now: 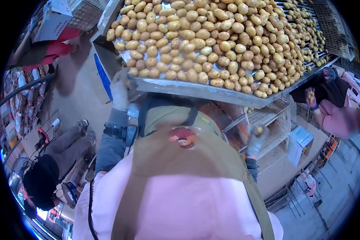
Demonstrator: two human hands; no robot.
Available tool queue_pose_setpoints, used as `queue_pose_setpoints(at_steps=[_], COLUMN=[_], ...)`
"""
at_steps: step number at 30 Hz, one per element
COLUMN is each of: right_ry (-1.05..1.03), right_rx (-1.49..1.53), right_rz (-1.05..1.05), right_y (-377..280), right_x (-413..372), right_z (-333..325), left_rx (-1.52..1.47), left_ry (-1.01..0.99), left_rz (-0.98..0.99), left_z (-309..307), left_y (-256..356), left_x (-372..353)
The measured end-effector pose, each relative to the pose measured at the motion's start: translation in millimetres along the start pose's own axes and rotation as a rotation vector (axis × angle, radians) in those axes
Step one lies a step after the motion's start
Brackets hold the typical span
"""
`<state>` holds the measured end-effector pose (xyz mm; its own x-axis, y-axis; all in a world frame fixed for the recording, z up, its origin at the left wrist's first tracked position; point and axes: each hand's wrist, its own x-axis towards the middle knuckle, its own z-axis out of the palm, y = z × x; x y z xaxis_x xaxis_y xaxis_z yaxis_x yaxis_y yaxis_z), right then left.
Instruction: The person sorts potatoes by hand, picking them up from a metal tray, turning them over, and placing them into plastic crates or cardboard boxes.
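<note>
Many small yellow-brown potatoes (196, 44) cover a metal sorting table (196, 89) in front of me. My left hand (120, 85), in a grey glove, is at the table's near left corner, its fingers curled. A small brownish patch shows at those fingers, but I cannot make out what it is. Lower down at the right, my gloved right hand (258, 141) is closed around a single potato (259, 130), in front of the crate rack (268, 124) and below the table's rim.
Rollers (318, 44) carry more potatoes at the far right. A person in pink (340, 116) stands at the right, a potato in one gloved hand. Another person (48, 172) is at the lower left, and one holds a white box (54, 22) at the upper left.
</note>
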<state>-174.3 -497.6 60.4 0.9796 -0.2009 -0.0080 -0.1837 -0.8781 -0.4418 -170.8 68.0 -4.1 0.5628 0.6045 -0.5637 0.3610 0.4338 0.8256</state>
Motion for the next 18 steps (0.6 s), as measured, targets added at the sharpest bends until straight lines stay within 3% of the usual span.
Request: queue_pose_setpoints(at_steps=[1,3,6,9,10,13,15,17,18], right_ry=[0.044,0.342,0.493,0.137,-0.278,-0.955,-0.997,-0.879,-0.74], right_rx=[0.037,0.347,0.616,0.911,0.694,0.255,0.335,0.371,0.371], right_rz=[0.279,0.658,1.062,1.052,1.017,0.556,0.265,0.292,0.458], right_y=[31.7,172.3,229.6,211.8,186.8,69.3,84.2,89.7,88.0], right_x=[-5.1,-11.6,0.1,6.6,6.6,1.1,-12.3,-8.2,2.6], right_z=[-14.9,-30.8,-58.9,-41.9,-39.5,2.8,51.6,67.1,66.1], left_rx=[-0.028,0.069,0.036,0.086,0.115,0.132,0.191,0.149,0.129], left_ry=[0.078,0.072,0.078,0.097,0.113,0.138,0.16,0.134,0.119], left_rz=[0.051,0.089,0.089,0.105,0.111,0.124,0.118,0.098,0.089], left_z=[-1.0,-9.0,1.4,1.6,3.8,1.3,4.8,9.1,9.7], left_y=[4.3,5.7,13.8,7.0,6.6,-17.8,-15.2,-8.5,-6.5], left_x=[5.9,28.8,38.3,51.2,50.6,58.5,56.5,50.9,50.2])
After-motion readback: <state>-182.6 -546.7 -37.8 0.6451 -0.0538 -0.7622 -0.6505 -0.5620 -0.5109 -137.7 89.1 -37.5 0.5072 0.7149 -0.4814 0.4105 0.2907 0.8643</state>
